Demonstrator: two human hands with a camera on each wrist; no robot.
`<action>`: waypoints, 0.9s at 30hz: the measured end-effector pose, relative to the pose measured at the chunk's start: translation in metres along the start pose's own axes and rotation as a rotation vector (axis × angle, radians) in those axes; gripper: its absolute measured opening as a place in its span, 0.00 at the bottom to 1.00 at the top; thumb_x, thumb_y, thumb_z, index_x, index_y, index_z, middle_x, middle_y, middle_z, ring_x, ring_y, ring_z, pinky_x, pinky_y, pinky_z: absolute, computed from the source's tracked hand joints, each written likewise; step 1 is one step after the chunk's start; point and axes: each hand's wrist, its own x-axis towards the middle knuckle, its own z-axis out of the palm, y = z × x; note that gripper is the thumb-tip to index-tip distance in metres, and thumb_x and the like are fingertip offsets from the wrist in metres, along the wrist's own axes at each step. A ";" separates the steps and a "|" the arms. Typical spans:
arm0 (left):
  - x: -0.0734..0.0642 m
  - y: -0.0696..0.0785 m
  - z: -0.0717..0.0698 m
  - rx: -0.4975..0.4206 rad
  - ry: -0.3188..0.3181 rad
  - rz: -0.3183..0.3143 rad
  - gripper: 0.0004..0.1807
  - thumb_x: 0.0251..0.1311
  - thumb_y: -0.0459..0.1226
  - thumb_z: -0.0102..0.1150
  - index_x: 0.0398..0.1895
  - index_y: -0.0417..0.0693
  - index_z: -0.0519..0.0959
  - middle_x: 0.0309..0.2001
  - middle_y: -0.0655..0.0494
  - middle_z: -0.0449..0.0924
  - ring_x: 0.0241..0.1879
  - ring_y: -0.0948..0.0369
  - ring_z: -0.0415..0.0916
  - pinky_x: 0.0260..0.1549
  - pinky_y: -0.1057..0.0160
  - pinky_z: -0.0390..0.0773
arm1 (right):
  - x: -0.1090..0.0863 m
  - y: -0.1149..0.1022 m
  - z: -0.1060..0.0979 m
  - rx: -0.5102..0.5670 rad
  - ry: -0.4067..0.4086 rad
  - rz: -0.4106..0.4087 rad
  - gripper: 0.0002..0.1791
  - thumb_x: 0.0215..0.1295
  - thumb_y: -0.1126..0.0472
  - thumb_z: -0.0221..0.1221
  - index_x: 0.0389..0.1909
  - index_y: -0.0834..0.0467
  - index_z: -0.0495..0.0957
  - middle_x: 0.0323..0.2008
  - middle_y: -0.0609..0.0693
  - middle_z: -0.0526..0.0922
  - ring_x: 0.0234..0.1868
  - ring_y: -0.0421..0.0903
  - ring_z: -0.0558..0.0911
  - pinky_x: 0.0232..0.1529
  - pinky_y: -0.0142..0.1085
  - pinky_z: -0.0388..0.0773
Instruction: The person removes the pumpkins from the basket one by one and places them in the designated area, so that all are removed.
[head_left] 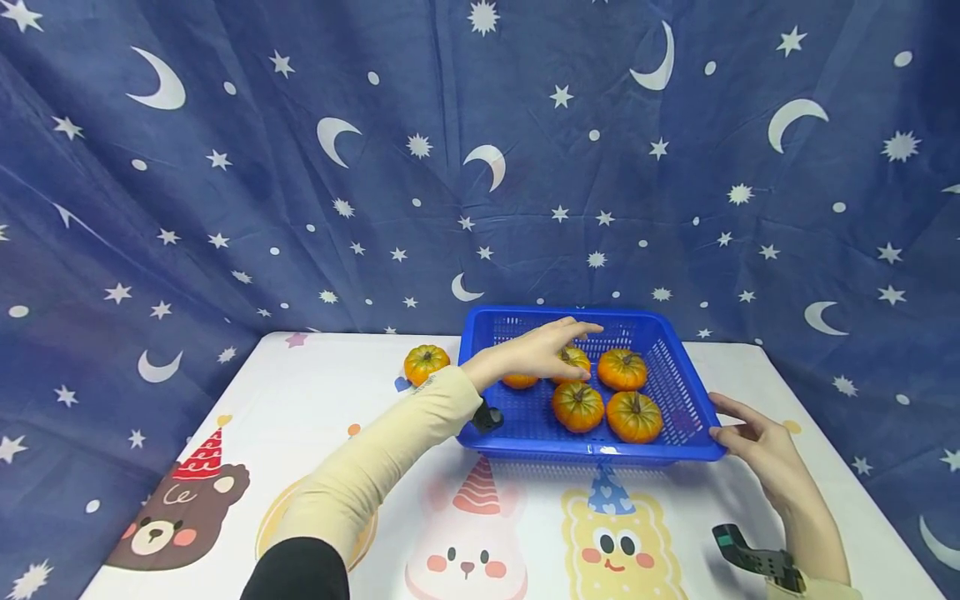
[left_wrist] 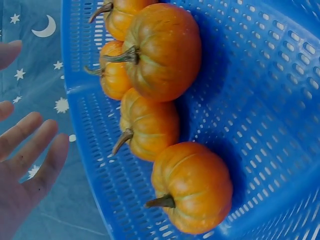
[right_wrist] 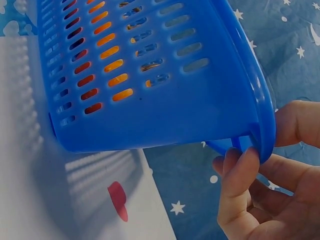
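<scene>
The left hand [head_left: 542,350] hangs over the blue basket [head_left: 660,452], its fingers loosely spread and holding nothing; the right hand [head_left: 761,446] pinches the basket's rim at its near right corner. Five pumpkins [head_left: 634,418] lie inside, two partly covered by the left hand and wrist. A lone pumpkin [head_left: 426,365] sits left of the basket, near the far edge of the white table [head_left: 337,375]. Dark marking [head_left: 427,383] on the left sleeve [head_left: 382,450] is too small to read. Cartoon figures [head_left: 621,533] decorate the tabletop; a navy moon-and-star curtain [head_left: 225,200] hangs behind.
</scene>
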 end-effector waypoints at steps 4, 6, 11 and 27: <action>0.004 -0.003 0.007 -0.003 -0.022 -0.002 0.39 0.59 0.48 0.62 0.73 0.56 0.59 0.63 0.51 0.68 0.62 0.57 0.69 0.61 0.63 0.70 | -0.001 0.000 0.000 -0.002 0.004 -0.002 0.32 0.68 0.58 0.54 0.70 0.66 0.60 0.61 0.70 0.69 0.34 0.27 0.77 0.35 0.21 0.75; 0.006 -0.005 0.010 -0.011 -0.037 -0.011 0.39 0.59 0.48 0.62 0.72 0.56 0.59 0.63 0.51 0.67 0.61 0.56 0.69 0.60 0.63 0.71 | 0.000 0.000 0.001 0.001 0.003 -0.003 0.32 0.68 0.58 0.54 0.70 0.66 0.59 0.61 0.70 0.68 0.34 0.27 0.77 0.35 0.22 0.75; 0.009 -0.011 0.016 -0.029 -0.056 -0.022 0.37 0.59 0.46 0.63 0.71 0.54 0.62 0.64 0.49 0.67 0.62 0.55 0.69 0.62 0.59 0.70 | 0.000 0.000 0.001 0.011 -0.001 -0.003 0.32 0.68 0.59 0.54 0.70 0.66 0.59 0.63 0.70 0.67 0.34 0.26 0.77 0.35 0.22 0.76; 0.018 -0.026 0.040 -0.025 -0.100 -0.032 0.36 0.56 0.45 0.66 0.68 0.49 0.66 0.63 0.48 0.72 0.63 0.56 0.69 0.65 0.59 0.68 | -0.001 -0.001 -0.001 0.001 -0.010 0.011 0.32 0.68 0.58 0.54 0.70 0.65 0.59 0.62 0.70 0.68 0.34 0.28 0.77 0.37 0.22 0.75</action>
